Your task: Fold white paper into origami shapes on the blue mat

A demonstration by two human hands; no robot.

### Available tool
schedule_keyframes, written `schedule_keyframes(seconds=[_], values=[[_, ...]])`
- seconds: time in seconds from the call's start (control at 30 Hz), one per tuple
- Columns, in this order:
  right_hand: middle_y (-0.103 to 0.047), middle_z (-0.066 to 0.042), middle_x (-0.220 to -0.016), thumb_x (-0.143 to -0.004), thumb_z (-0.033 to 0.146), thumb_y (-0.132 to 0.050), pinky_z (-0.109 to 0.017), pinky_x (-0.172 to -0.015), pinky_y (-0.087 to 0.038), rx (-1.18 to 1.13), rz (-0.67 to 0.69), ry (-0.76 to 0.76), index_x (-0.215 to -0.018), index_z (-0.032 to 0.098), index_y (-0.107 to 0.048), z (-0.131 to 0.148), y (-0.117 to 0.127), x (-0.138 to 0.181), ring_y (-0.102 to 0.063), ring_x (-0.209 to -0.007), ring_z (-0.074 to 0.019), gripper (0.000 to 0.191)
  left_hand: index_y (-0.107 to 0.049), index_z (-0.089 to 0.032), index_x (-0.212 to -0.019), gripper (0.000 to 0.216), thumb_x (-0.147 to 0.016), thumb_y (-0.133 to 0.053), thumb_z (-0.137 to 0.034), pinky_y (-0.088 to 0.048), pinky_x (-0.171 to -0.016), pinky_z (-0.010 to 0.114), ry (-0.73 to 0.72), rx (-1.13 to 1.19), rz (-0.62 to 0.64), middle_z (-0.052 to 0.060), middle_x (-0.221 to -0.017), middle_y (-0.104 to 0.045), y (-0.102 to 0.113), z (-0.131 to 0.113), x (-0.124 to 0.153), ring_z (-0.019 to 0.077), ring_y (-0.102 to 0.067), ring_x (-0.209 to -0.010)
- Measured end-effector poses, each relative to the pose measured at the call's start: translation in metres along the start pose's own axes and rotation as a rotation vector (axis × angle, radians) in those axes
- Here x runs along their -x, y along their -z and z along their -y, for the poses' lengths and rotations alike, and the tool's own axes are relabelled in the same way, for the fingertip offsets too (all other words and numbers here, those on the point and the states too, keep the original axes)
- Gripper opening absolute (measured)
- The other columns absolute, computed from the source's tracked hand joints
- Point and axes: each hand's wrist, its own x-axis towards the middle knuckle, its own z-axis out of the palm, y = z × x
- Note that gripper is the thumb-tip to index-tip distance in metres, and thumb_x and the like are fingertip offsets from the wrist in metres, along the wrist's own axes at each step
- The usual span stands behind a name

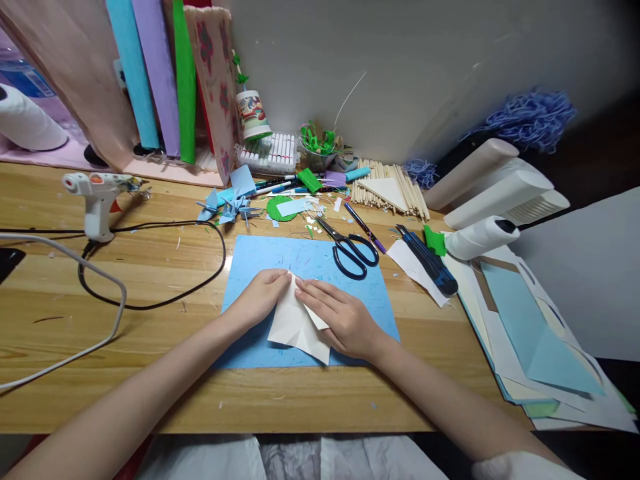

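Note:
A white sheet of paper (295, 325) with creases and a folded flap on its right lies over a blue sheet (255, 257). My left hand (261, 293) pinches its top corner, thumb and fingers closed near the fold. Across the right flap rests my right hand (343, 317), its fingers together and gripping the paper, fingertips close to the left thumb. Part of the flap is hidden under that hand. Scissors (350, 247) with black handles lie just beyond, on the blue sheet's upper right.
A utility knife (427, 260) and a marker (365, 228) lie to the right. Stacked paper (540, 333) covers the right edge. At left are a glue gun (97, 203) and looping cables (220, 250). Paper cranes (233, 207), scraps and wooden sticks (387, 187) lie at the back.

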Motion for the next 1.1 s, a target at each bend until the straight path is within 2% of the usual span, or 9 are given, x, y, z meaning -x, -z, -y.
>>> schedule_keyframes(seconds=[0.37,0.6,0.77,0.93,1.1], values=[[-0.035,-0.015,-0.137,-0.078,0.017,-0.038,-0.039,-0.102,-0.034,0.045,0.033,0.014,-0.127,0.001,-0.039,0.0027,-0.0005,0.0013,-0.028,-0.128,-0.0236,0.051,-0.042,-0.016,-0.056,0.024,-0.076,-0.040,-0.030,-0.024,-0.045,0.020,-0.038,-0.086,0.009,-0.005,-0.053,-0.036,0.0010,-0.0027,0.0009,0.0085,-0.031,-0.048],[-0.037,-0.016,-0.136,-0.074,0.013,-0.039,-0.039,-0.101,-0.035,0.063,-0.005,0.000,-0.124,0.001,-0.043,0.0063,-0.0021,0.0009,-0.030,-0.127,-0.0240,0.052,-0.051,-0.014,-0.059,0.023,-0.074,-0.041,-0.029,-0.031,-0.048,0.021,-0.005,-0.016,-0.004,-0.002,-0.055,-0.046,-0.0013,-0.0004,-0.0009,0.0107,-0.040,-0.052],[-0.041,-0.016,-0.133,-0.072,0.013,-0.040,-0.039,-0.101,-0.036,0.069,-0.027,0.000,-0.123,0.001,-0.044,0.0054,-0.0041,0.0014,-0.030,-0.127,-0.0244,0.053,-0.052,-0.013,-0.060,0.027,-0.072,-0.047,-0.037,-0.028,-0.047,0.019,0.014,-0.055,-0.005,-0.005,-0.053,-0.044,-0.0036,-0.0063,0.0022,0.0086,-0.036,-0.050],[-0.036,-0.015,-0.137,-0.073,0.013,-0.039,-0.040,-0.101,-0.035,0.074,-0.014,0.002,-0.125,0.001,-0.041,0.0045,-0.0055,0.0018,-0.028,-0.127,-0.0245,0.053,-0.048,-0.014,-0.058,0.033,-0.076,-0.045,-0.041,-0.027,-0.046,0.020,-0.034,-0.084,-0.012,-0.005,-0.053,-0.042,-0.0033,-0.0029,0.0011,0.0083,-0.034,-0.050],[-0.036,-0.015,-0.136,-0.076,0.016,-0.039,-0.041,-0.100,-0.035,0.074,-0.020,-0.010,-0.125,0.003,-0.041,0.0064,-0.0047,0.0008,-0.030,-0.125,-0.0252,0.051,-0.048,-0.014,-0.058,0.035,-0.078,-0.043,-0.043,-0.026,-0.045,0.020,-0.019,-0.095,-0.066,-0.005,-0.052,-0.041,-0.0036,0.0016,0.0002,0.0084,-0.035,-0.048]])
